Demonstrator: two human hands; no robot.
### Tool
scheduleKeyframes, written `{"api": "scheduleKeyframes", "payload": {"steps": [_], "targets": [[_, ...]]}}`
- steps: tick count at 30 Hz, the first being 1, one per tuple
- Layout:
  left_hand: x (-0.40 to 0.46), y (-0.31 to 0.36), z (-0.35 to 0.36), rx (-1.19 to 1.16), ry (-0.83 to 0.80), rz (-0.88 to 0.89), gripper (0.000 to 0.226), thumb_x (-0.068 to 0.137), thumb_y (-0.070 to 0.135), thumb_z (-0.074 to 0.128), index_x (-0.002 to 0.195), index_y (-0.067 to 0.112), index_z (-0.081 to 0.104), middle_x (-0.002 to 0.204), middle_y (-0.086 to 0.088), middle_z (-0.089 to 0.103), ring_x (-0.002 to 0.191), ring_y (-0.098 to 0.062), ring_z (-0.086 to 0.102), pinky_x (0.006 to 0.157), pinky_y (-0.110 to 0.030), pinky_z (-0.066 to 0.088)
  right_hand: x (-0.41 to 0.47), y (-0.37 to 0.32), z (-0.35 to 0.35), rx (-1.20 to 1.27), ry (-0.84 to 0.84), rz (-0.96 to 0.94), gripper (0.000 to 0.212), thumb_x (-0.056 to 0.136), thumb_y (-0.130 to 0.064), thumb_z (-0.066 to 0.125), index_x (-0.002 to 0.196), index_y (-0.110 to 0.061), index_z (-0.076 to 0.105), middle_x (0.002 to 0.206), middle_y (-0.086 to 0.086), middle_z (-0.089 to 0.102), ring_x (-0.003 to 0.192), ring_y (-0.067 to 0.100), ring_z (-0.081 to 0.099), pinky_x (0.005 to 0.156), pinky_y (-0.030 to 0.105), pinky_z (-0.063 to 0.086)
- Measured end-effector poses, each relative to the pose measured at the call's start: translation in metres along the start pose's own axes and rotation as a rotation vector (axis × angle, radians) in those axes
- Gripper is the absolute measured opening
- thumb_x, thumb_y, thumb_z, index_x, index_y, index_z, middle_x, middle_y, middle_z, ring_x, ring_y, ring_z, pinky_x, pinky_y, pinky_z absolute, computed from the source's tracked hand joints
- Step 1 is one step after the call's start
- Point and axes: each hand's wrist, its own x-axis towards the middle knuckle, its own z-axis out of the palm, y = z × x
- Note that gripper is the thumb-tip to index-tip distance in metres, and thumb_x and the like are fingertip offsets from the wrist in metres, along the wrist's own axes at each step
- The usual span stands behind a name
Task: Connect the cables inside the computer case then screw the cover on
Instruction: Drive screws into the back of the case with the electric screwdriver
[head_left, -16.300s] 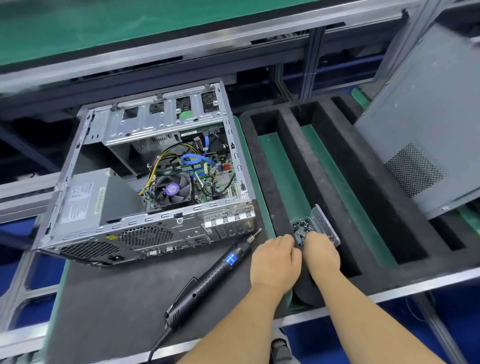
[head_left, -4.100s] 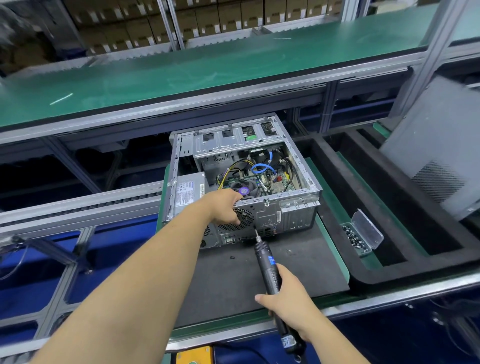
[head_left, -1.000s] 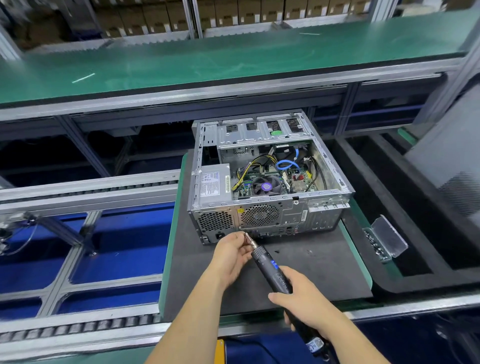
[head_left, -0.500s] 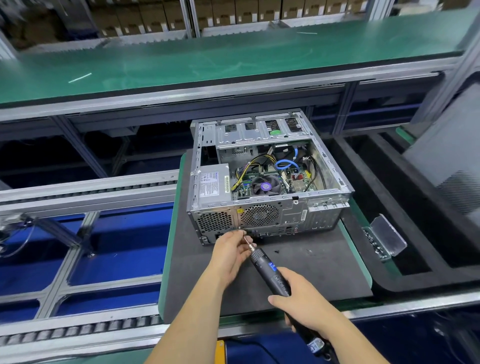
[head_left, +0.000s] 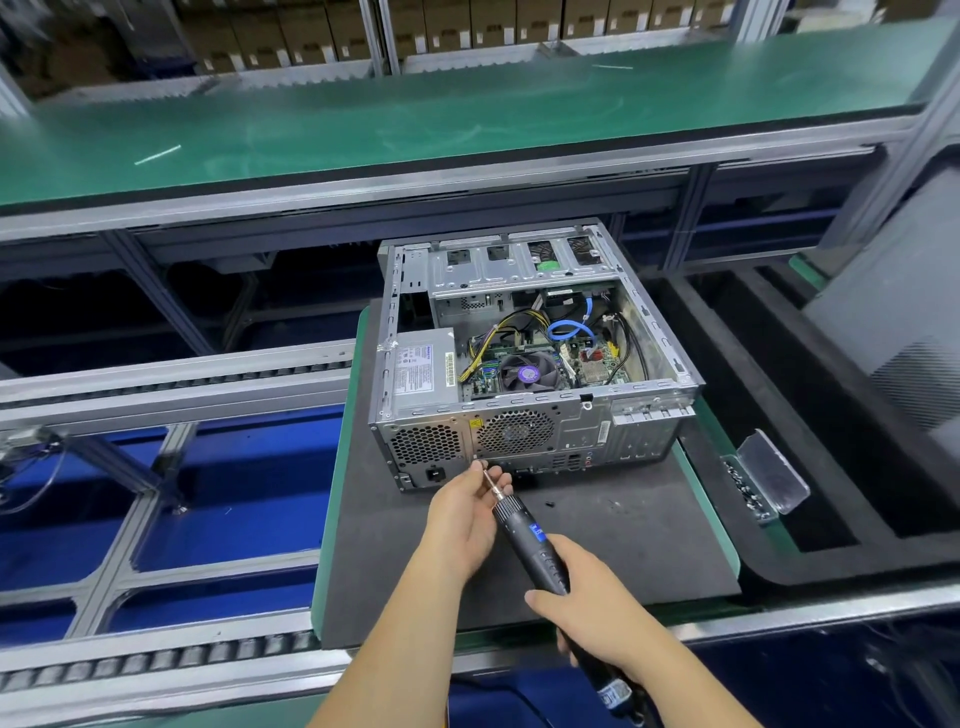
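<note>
On the black mat, the coverless computer case (head_left: 530, 364) shows cables; right hand (head_left: 597, 608) grips screwdriver (head_left: 530, 540), left fingers (head_left: 485, 475) pinch its bit.

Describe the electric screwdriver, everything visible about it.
The electric screwdriver is a slim black pen-shaped tool, plastic by its look, with a small blue-lit panel and a thin metal bit. It slants up-left toward the computer case's rear panel. The right hand grips its lower body; the left hand's fingertips pinch at the bit. Its tip stops just short of the panel.
</note>
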Motion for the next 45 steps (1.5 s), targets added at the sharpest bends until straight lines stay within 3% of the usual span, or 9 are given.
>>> {"api": "scheduleKeyframes", "payload": {"steps": [13, 30, 32, 34, 37, 39, 40, 42, 45], "targets": [[0.007, 0.001, -0.002, -0.042, -0.057, -0.133, 0.021, 0.103, 0.016, 0.048, 0.096, 0.000, 0.060, 0.083, -0.016, 0.074, 0.083, -0.029, 0.071, 0.076, -0.036, 0.052, 0.006, 0.001, 0.013, 0.057, 0.009, 0.031, 0.048, 0.083, -0.030, 0.066, 0.126, -0.038, 0.045, 0.100, 0.007, 0.061, 0.050, 0.018, 0.061, 0.049, 0.034, 0.057], [0.008, -0.003, -0.002, -0.005, 0.004, -0.045, 0.019, 0.102, 0.012, 0.050, 0.099, -0.002, 0.062, 0.079, -0.013, 0.074, 0.073, -0.023, 0.072, 0.071, -0.033, 0.053, 0.009, -0.003, 0.023, 0.056, 0.013, 0.032, 0.072, 0.072, -0.034, 0.077, 0.131, -0.047, 0.038, 0.108, -0.005, 0.059, 0.057, 0.008, 0.065, 0.050, 0.024, 0.055], [0.003, -0.001, 0.000, 0.136, 0.068, 0.017, 0.019, 0.100, 0.012, 0.052, 0.097, -0.002, 0.065, 0.080, -0.013, 0.074, 0.073, -0.023, 0.072, 0.069, -0.032, 0.054, 0.009, -0.003, 0.023, 0.065, 0.008, 0.040, 0.070, 0.072, -0.034, 0.077, 0.129, -0.047, 0.039, 0.108, -0.004, 0.060, 0.056, 0.009, 0.065, 0.051, 0.024, 0.055], [-0.005, 0.007, -0.002, 0.500, 0.199, 0.220, 0.018, 0.095, 0.011, 0.055, 0.091, 0.003, 0.070, 0.083, -0.009, 0.074, 0.080, -0.024, 0.070, 0.074, -0.033, 0.053, 0.009, -0.002, 0.022, 0.061, 0.003, 0.049, 0.068, 0.072, -0.034, 0.077, 0.128, -0.046, 0.039, 0.109, -0.005, 0.060, 0.058, 0.010, 0.065, 0.051, 0.024, 0.055], [-0.026, 0.035, -0.006, 1.029, 0.292, 0.888, 0.018, 0.084, 0.009, 0.052, 0.082, 0.013, 0.069, 0.078, 0.006, 0.068, 0.079, -0.020, 0.063, 0.074, -0.029, 0.047, 0.008, 0.001, 0.022, 0.044, 0.014, 0.047, 0.067, 0.071, -0.035, 0.076, 0.128, -0.044, 0.042, 0.105, -0.006, 0.063, 0.059, 0.009, 0.064, 0.053, 0.022, 0.054], [-0.034, 0.070, 0.002, 1.125, 0.201, 1.326, 0.019, 0.079, 0.012, 0.051, 0.088, 0.013, 0.067, 0.082, 0.011, 0.061, 0.079, -0.014, 0.054, 0.073, -0.023, 0.039, 0.007, 0.005, 0.025, 0.037, 0.021, 0.040, 0.066, 0.070, -0.036, 0.075, 0.127, -0.045, 0.042, 0.102, -0.006, 0.064, 0.057, 0.008, 0.064, 0.054, 0.022, 0.054], [-0.034, 0.091, 0.010, 1.205, 0.117, 1.427, 0.024, 0.077, 0.017, 0.051, 0.096, 0.016, 0.066, 0.087, 0.014, 0.058, 0.083, -0.012, 0.051, 0.076, -0.023, 0.036, 0.006, 0.006, 0.026, 0.041, 0.025, 0.039, 0.064, 0.071, -0.035, 0.075, 0.125, -0.046, 0.041, 0.102, -0.006, 0.064, 0.057, 0.007, 0.064, 0.054, 0.021, 0.053], [-0.027, 0.130, 0.030, 1.528, -0.107, 1.328, 0.043, 0.073, 0.032, 0.052, 0.115, 0.028, 0.061, 0.101, 0.022, 0.056, 0.100, -0.011, 0.051, 0.089, -0.029, 0.034, 0.005, 0.007, 0.028, 0.046, 0.030, 0.038, 0.063, 0.074, -0.032, 0.075, 0.123, -0.048, 0.037, 0.105, -0.008, 0.063, 0.061, 0.008, 0.064, 0.054, 0.020, 0.053], [-0.006, 0.152, 0.048, 2.176, -0.349, 0.883, 0.074, 0.072, 0.052, 0.067, 0.141, 0.036, 0.046, 0.130, 0.010, 0.055, 0.134, -0.020, 0.037, 0.109, -0.045, 0.024, 0.006, 0.006, 0.028, 0.045, 0.042, 0.030, 0.059, 0.075, -0.030, 0.074, 0.120, -0.046, 0.039, 0.105, -0.003, 0.062, 0.059, 0.011, 0.062, 0.053, 0.022, 0.054]]}}
